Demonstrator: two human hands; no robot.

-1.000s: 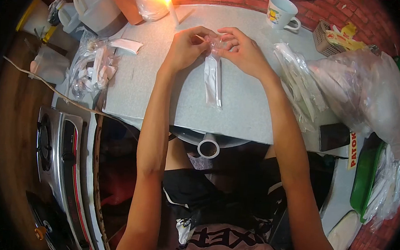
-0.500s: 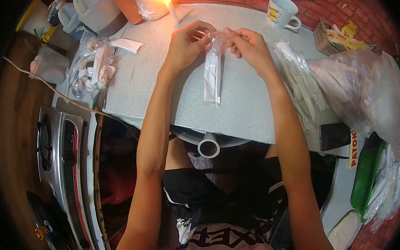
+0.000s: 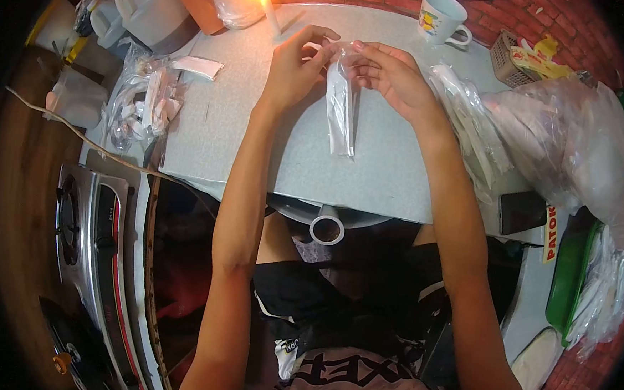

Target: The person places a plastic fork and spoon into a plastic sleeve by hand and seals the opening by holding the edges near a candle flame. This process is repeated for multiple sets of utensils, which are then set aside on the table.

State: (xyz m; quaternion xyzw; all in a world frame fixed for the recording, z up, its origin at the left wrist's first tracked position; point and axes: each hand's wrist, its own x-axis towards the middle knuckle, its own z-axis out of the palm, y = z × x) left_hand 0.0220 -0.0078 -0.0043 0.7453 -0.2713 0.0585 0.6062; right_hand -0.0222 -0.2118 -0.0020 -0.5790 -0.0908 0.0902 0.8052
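With thumb and forefinger of the left hand (image 3: 296,65) almost together and the other fingers loosely curled, pinches the upper end of a long, narrow white packet in clear, shiny plastic film (image 3: 340,114). Holds the packet lengthwise between both hands, above or against the pale grey, smooth-looking tabletop (image 3: 219,136); impossible to tell how much weight rests there. Lets the lower end point back toward the body, free of any finger. Compared with half a second ago, carries that end slightly farther right and away from the body, at more of a slant. Judging by that, shifts the packet as a whole without releasing the film. With thumb and forefinger of the right hand (image 3: 399,79) nearly closed, grips the film's other top edge, with the remaining fingers partly bent and spread. Farther right, keeps clear of a white, printed ceramic mug (image 3: 439,20) and a bundle of white strips in clear plastic (image 3: 467,115).
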